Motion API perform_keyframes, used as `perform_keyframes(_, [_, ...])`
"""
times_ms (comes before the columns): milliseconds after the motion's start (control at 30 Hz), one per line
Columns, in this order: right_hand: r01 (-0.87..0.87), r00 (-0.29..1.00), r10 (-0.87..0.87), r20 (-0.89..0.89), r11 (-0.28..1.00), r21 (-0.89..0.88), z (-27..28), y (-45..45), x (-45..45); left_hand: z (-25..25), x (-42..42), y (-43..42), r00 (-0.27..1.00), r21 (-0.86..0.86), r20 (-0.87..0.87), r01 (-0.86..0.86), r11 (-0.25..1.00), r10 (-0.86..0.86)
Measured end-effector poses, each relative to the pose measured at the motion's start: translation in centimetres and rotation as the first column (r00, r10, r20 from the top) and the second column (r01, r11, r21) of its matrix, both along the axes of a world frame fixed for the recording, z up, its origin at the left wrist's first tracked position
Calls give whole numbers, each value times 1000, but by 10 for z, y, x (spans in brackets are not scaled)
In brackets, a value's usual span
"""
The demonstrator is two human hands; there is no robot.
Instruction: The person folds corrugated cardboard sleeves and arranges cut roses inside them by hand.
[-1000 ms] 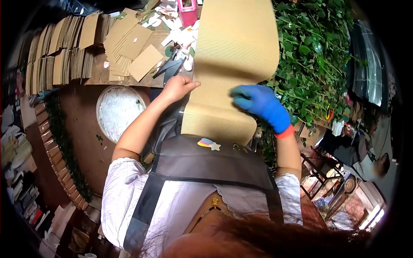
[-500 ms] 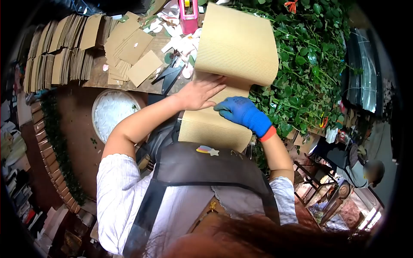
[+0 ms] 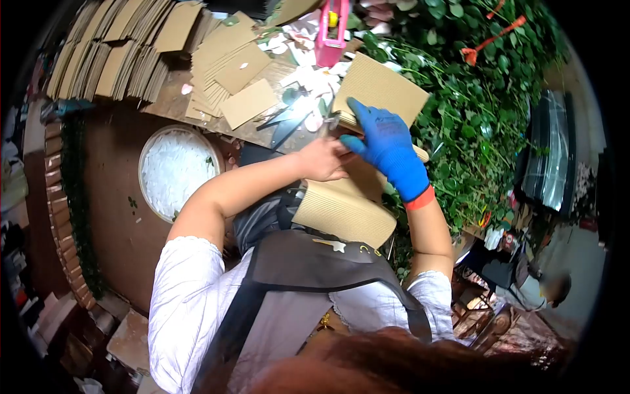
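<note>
A sheet of tan corrugated cardboard (image 3: pixel 346 211) runs from my lap up onto the workbench, its far part (image 3: pixel 387 85) folded over. My right hand (image 3: pixel 388 141), in a blue knit glove with a red cuff, grips the folded edge between thumb and fingers. Bare, my left hand (image 3: pixel 321 159) is closed beside the sheet's left edge, its fingertips partly hidden under the gloved thumb. What they hold I cannot make out. A small shiny spot shows just above it. Black scissors (image 3: pixel 289 125) lie to the left, and a pink tape dispenser (image 3: pixel 330 43) stands beyond.
Cut cardboard pieces (image 3: pixel 246 104) lie loose at the left of the bench, beside stacked cardboard bundles (image 3: pixel 134 62). A round tub (image 3: pixel 146 157) of white bits stands below. Leafy green stems (image 3: pixel 459 131) crowd the right side. Another person (image 3: pixel 531 289) is at far right.
The far part of the cardboard has been folded down smaller. My gloved hand has moved up and right onto the folded edge; my left hand has gone from lying flat to closed.
</note>
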State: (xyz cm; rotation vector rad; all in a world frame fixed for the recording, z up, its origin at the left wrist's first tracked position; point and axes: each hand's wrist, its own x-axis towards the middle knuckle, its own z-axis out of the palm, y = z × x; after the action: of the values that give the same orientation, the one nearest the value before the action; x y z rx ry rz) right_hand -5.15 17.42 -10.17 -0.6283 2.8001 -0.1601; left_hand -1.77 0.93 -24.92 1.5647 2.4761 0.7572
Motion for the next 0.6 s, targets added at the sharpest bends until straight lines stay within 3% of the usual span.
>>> perform_keyframes(33, [-178,974,140,-178,958,-224,-7,-15,-4,0,0,3,996,90,85,-23,996,15])
perform_keyframes(100, [-356,916,252,-311,869,-343,-17,-64,-2,-17,3,13,978,372,197,-136,918,64])
perform_keyframes(133, [-404,910,343,-232,856,-322,-30,-90,-5,-26,3,14,971,436,227,-168,884,72])
perform_keyframes(167, [-452,892,426,-151,839,-304,-48,-116,-10,-28,3,13,965,405,251,-176,897,76])
perform_keyframes(300, [-325,908,282,-309,941,-97,-127,-197,-36,-28,5,19,951,319,295,-186,929,90])
perform_keyframes(433, [-328,924,327,-200,944,29,-152,-212,-34,-25,8,23,949,298,298,-190,936,98])
perform_keyframes(533, [-548,798,393,-456,789,-278,-73,-176,-29,-29,6,16,948,289,302,-197,937,106])
perform_keyframes(600, [-568,797,350,-491,712,-414,-3,-130,-7,-30,6,12,948,282,304,-188,941,98])
